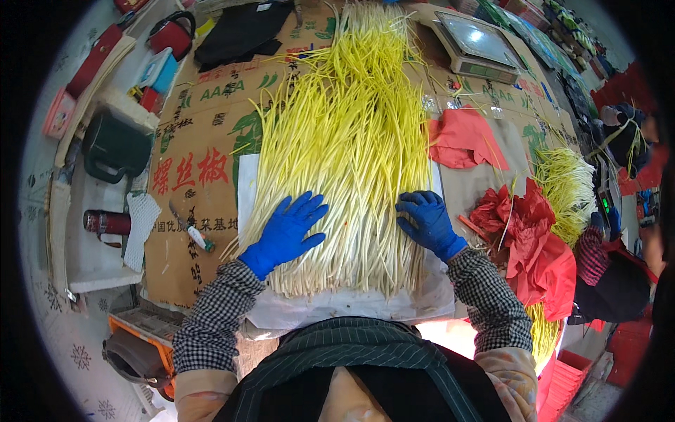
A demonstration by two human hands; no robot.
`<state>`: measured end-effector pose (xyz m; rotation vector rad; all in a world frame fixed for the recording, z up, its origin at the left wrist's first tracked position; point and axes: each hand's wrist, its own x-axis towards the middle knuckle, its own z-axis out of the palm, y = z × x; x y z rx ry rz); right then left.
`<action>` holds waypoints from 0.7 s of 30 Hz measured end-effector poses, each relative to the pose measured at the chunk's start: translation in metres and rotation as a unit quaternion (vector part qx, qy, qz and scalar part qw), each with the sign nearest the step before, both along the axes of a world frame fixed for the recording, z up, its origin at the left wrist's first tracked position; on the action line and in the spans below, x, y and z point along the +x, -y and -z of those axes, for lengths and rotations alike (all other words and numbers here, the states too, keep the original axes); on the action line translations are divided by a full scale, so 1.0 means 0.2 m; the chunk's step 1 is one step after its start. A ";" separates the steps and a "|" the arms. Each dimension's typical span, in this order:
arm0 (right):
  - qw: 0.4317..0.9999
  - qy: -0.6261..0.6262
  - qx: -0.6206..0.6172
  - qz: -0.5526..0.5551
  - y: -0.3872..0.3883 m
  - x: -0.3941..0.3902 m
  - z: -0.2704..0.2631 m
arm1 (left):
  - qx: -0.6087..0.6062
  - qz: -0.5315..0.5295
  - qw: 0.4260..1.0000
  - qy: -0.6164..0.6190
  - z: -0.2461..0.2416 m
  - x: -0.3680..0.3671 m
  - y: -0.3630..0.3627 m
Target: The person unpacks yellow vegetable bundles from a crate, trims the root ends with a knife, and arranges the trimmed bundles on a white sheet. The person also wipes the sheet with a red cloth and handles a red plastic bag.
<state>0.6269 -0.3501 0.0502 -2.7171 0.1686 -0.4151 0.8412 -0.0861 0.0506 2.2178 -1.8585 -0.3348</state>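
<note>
A broad spread of blanched yellow chives lies before me, its white stem ends toward my body and its yellow leaves pointing away. Under the near ends is a white sheet. My left hand, in a blue glove, rests palm down over the left side of the stems with its fingers spread. At the right edge of the chives is my right hand, also gloved in blue. Its fingers curl inward against the outer stems; whether any stems are pinched between them is hidden.
Printed cardboard covers the table. A knife lies left, near a thermos and a dark green container. Rightward are crumpled red paper, a flat red sheet, a weighing scale, more chives and a co-worker.
</note>
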 end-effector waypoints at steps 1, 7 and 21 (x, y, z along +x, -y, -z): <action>1.000 -0.012 0.002 -0.004 0.02 -0.03 0.01 | 0.003 0.008 1.000 0.002 -0.01 0.02 -0.01; 0.976 0.089 0.170 0.105 -0.03 -0.17 -0.01 | -0.130 -0.046 0.989 -0.059 -0.05 0.14 -0.08; 0.729 -0.227 0.585 0.272 -0.02 0.09 -0.02 | -0.003 -0.455 0.763 -0.459 -0.04 0.49 -0.21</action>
